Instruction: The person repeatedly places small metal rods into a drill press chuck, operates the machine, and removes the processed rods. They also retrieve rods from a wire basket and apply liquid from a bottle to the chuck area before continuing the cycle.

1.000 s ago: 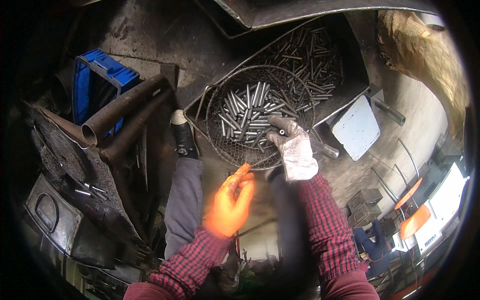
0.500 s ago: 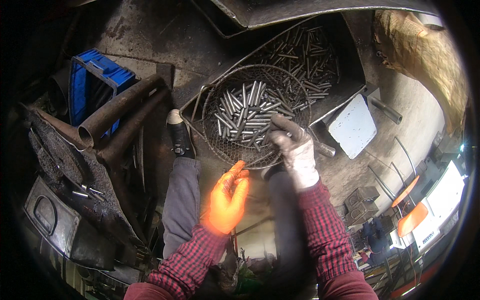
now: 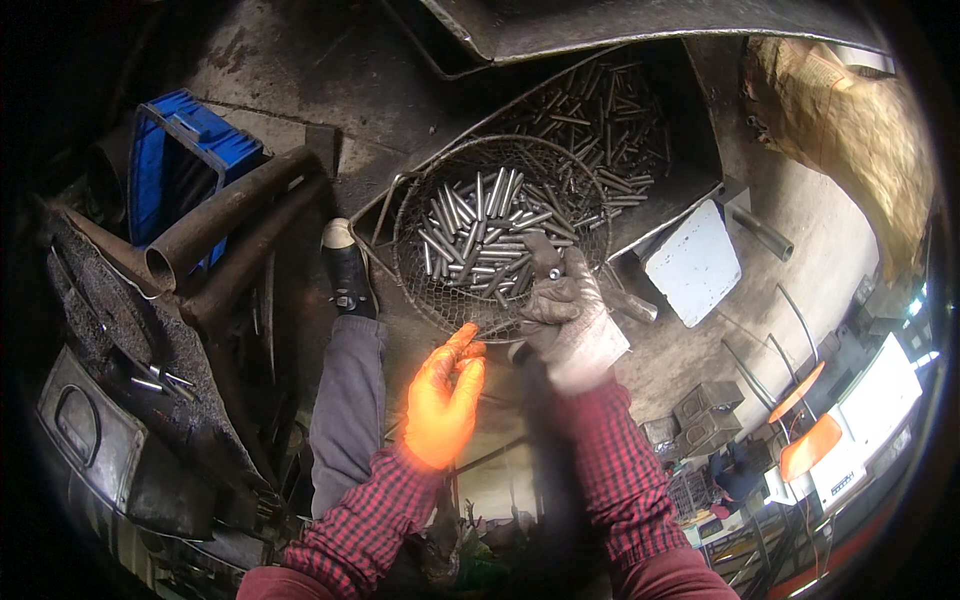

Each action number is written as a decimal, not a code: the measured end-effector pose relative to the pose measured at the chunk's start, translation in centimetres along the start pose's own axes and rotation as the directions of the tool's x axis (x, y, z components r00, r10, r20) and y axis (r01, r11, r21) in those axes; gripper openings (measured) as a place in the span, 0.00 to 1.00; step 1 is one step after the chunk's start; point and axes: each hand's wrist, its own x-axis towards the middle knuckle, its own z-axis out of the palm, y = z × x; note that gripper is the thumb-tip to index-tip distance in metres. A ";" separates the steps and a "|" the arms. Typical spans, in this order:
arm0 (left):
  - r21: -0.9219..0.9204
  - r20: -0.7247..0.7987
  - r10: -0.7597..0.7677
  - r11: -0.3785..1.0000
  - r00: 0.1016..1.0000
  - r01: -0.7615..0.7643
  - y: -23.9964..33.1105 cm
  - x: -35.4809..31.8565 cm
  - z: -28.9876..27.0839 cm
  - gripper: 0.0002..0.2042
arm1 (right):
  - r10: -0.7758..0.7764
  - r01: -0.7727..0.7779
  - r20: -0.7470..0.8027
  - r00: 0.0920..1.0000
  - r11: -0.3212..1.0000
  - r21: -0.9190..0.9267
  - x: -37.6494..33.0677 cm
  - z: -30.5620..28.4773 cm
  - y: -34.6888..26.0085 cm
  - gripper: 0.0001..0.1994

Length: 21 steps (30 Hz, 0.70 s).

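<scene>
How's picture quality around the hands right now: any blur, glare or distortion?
Head view: right hand blurred toward the wrist, orange-gloved left hand overbright; head view: metal rods fairly sharp, edges bending near the dark rim.

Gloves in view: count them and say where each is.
2: an orange glove on the left hand, by the wire basket, and a soiled pale glove on the right hand, at the basket's near right. Others could be hidden.

The stained floor (image 3: 815, 235) lies brightly lit at right and dim toward upper left
</scene>
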 end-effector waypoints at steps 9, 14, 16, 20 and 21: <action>-0.055 -0.012 -0.023 0.998 1.000 0.023 0.3 0.0 0.3 0.22 | -0.594 0.177 0.068 0.802 0.128 -0.976 3.2 0.5 -1.4 0.25; -0.078 -0.021 -0.023 0.997 1.000 0.022 0.3 -0.1 0.3 0.22 | -0.440 0.113 0.362 0.822 -0.497 -0.860 4.0 3.0 -1.0 0.29; -0.058 -0.012 -0.012 0.998 1.000 0.012 0.3 0.0 0.3 0.22 | -0.349 0.064 0.306 0.886 -0.561 -0.826 4.7 3.8 -0.1 0.29; -0.076 -0.027 -0.035 0.997 0.999 0.033 0.5 0.1 0.3 0.22 | -0.371 -0.005 0.329 0.868 -0.669 -0.743 6.3 4.3 1.4 0.18; -0.076 -0.028 -0.034 0.997 0.999 0.032 0.6 0.2 0.3 0.22 | -0.389 0.094 0.364 0.846 -0.563 -0.821 6.4 4.2 1.4 0.18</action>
